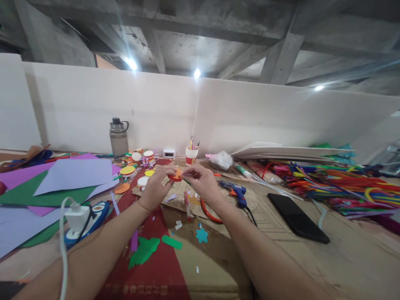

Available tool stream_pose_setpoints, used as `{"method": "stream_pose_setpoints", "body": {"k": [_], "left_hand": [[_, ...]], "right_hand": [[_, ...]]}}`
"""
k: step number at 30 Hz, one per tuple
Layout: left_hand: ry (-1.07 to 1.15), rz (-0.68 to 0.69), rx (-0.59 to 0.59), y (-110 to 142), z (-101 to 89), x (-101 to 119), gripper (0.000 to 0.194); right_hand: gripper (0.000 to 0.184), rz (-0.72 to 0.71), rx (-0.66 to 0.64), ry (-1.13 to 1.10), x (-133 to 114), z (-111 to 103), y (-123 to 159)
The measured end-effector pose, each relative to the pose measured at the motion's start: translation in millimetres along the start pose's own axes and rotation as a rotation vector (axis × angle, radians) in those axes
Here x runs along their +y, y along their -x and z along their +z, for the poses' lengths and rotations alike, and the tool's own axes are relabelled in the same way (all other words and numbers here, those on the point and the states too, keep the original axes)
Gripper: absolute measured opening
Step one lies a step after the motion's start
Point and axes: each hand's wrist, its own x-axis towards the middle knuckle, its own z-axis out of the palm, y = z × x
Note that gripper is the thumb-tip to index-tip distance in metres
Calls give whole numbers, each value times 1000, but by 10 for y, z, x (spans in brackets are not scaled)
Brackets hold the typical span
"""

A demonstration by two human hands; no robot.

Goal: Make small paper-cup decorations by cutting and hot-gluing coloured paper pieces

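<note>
My left hand (158, 187) is closed around the edge of a small red disc (175, 178), held up above the cardboard. An orange paper piece (178, 172) lies against the disc's upper face. From the other side, my right hand (200, 181) pinches at the orange piece with thumb and forefinger; its exact grip is partly hidden. Below the hands are a red-capped pen or tube (188, 206), a blue paper flower (201, 235), and green paper scraps (143, 251). A blue hot glue gun (239, 195) rests right of my right hand.
Coloured paper sheets (75, 177) and a power strip (90, 221) with a white plug lie left. At the back stand a bottle (118, 139), small paper drums (149, 157) and a pen cup (191, 155). A phone (296, 217) and many pipe cleaners (340, 183) lie right.
</note>
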Motion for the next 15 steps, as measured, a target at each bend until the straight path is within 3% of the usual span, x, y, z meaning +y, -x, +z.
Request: {"method": "stream_pose_setpoints", "body": {"k": [15], "left_hand": [[-9,-5,14,-2,-9,4,16]], "right_hand": [[8,-46,-47,16,-41,-11,16]]}}
